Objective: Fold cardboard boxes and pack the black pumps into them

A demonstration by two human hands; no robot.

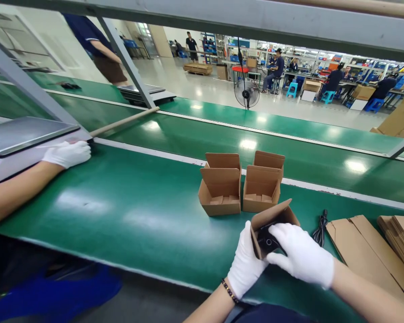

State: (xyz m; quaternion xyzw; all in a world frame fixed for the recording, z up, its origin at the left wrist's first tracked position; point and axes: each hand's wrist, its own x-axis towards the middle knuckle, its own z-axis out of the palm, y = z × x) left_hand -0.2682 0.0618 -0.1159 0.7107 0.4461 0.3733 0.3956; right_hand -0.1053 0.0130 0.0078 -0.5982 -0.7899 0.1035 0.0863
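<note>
Green bench belt holds two open cartons, apparently unfilled, while at its near edge the grip of the left hand wraps a third carton and the grip of the right hand pinches a black part into it, flat blanks lying unfolded alongside.

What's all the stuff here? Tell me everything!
conveyor belt: one, green, across the middle
open boxes: four it seems, brown, mid-belt
cable: one, black, belt right of the hands
flat cardboard: two stacks, brown, far right
scale: one, grey, left
co-worker's hand: one, white glove, on the scale
fan: one, black, beyond the belts
held box: one, brown, in both hands
black part: one, inside held box
left hand: white glove, gripping held box
right hand: white glove, on black part
</note>
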